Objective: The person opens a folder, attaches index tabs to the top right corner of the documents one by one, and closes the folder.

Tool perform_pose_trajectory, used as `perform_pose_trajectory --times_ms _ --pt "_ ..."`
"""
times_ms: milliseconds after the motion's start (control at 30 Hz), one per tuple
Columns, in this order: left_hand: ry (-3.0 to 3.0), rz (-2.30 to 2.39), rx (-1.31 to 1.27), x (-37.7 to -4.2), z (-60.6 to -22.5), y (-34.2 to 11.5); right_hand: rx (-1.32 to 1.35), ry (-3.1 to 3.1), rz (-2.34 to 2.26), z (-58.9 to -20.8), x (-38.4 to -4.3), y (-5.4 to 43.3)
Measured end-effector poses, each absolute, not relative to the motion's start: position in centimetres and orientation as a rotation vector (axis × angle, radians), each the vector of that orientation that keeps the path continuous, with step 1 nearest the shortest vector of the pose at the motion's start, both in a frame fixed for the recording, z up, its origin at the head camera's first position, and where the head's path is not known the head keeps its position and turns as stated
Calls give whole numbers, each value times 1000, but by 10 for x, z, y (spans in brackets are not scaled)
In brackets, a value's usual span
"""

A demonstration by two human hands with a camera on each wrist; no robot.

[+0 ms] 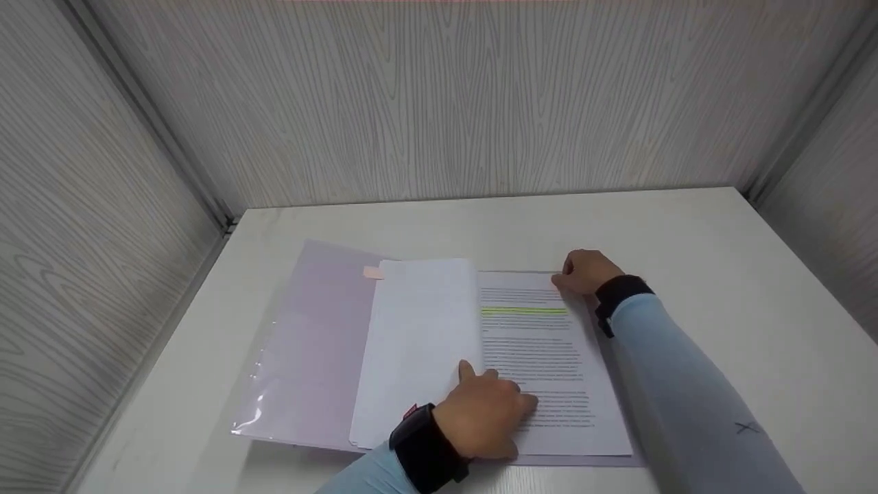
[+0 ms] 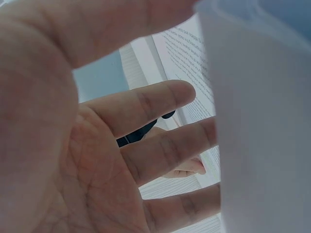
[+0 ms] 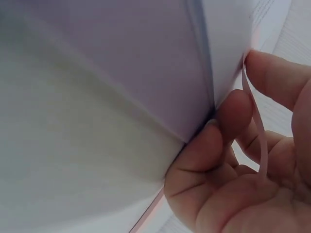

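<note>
A lilac plastic folder [image 1: 309,343] lies open with printed sheets on it. White pages [image 1: 418,329] are turned over to the left, a pale pink sticky tab [image 1: 373,273] sticking out at their upper left edge. My left hand [image 1: 483,415] rests, fingers extended, over the inner edge of these pages and the printed sheet [image 1: 549,370]. That sheet carries a yellow highlighted line. At its upper right corner, my right hand [image 1: 586,273] pinches a thin pink sticky strip [image 3: 261,145] between thumb and forefinger, against the paper's edge. Its other fingers curl near the folder's edge.
The folder lies on a white tabletop [image 1: 713,274]. Grey wood-grain panels [image 1: 439,103] rise behind the table and on both sides. The folder's clear left edge [image 1: 257,412] lifts slightly and casts a shadow.
</note>
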State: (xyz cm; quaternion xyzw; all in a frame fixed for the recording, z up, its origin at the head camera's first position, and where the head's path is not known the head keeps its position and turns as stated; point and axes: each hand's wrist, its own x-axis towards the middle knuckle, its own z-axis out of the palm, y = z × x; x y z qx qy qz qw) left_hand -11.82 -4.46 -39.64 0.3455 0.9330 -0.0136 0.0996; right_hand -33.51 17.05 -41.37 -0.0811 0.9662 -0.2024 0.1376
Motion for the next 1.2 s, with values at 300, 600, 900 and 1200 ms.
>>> perform_pose_trajectory --times_ms 300,600,900,1200 --pt "2762 -63 1026 -116 -396 -45 -316 2750 -569 -416 -338 178" --pt "2763 -21 1036 -115 -396 -45 -317 2709 -629 -417 -339 188" --pt "2803 -21 1034 -115 -383 -49 -374 2842 -616 -395 -317 188" --pt "2985 161 931 -114 -352 -98 -410 2852 -751 -359 -263 207"
